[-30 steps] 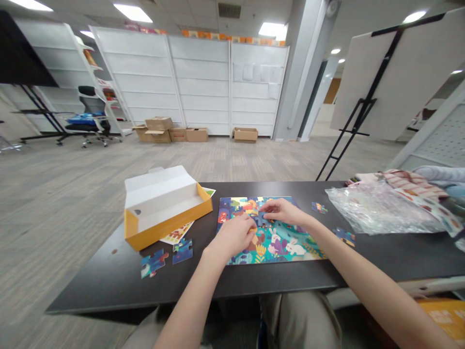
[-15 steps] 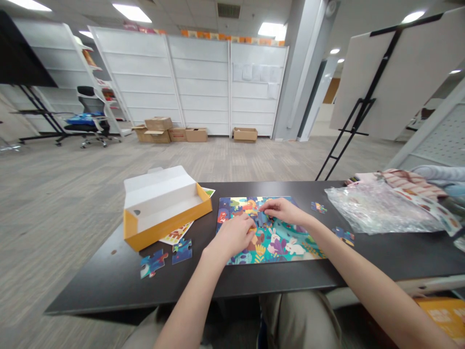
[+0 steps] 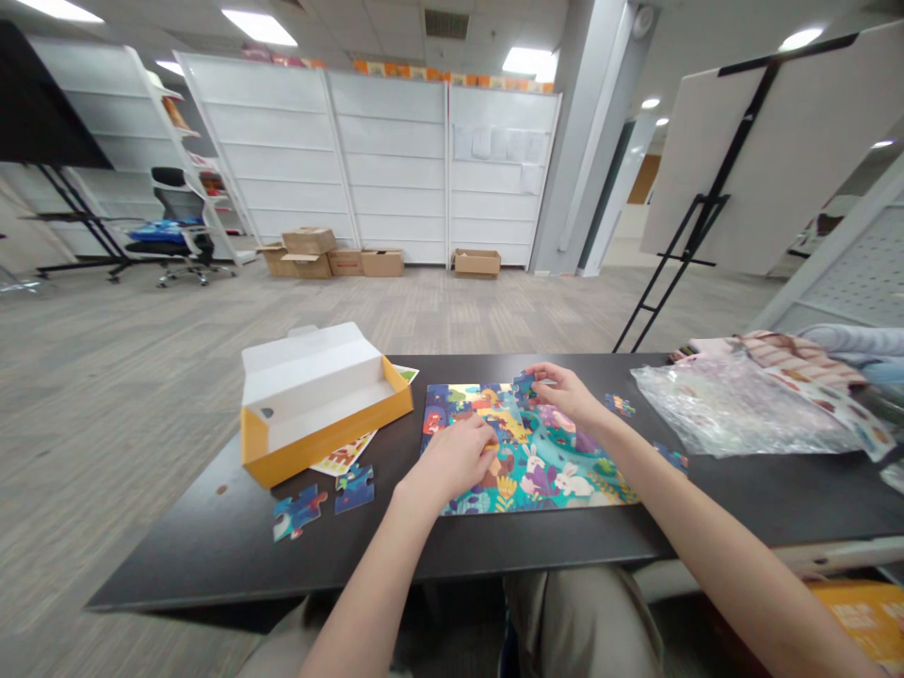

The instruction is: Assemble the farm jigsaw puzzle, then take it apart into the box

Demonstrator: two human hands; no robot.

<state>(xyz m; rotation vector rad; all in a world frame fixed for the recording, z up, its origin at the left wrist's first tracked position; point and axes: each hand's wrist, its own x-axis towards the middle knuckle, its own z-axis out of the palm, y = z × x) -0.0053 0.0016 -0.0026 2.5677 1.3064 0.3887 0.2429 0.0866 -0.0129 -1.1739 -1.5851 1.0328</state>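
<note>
A colourful jigsaw puzzle (image 3: 543, 452) with white rabbits, flowers and a stream lies on the black table. My right hand (image 3: 569, 395) pinches a dark blue puzzle piece (image 3: 524, 386) over the puzzle's far edge. On the puzzle's left part rests my left hand (image 3: 459, 457), fingers bent and a little apart from the thumb, its fingertips touching the picture. Two loose blue pieces, one (image 3: 299, 511) with a red patch and another (image 3: 354, 488) beside it, lie left of the puzzle. Part of the picture is hidden under my hands.
An open yellow box (image 3: 325, 438) with a white inside stands at the left over printed sheets (image 3: 344, 454). To the right lie small pieces (image 3: 620, 405), partly covered pieces (image 3: 670, 457) by my forearm, and a clear plastic bag (image 3: 741, 405) beside folded cloth (image 3: 798, 358).
My right hand has lifted and moved away from me and slightly right, with the blue piece in its fingers. The yellow picture area beneath now shows. My left hand stays put.
</note>
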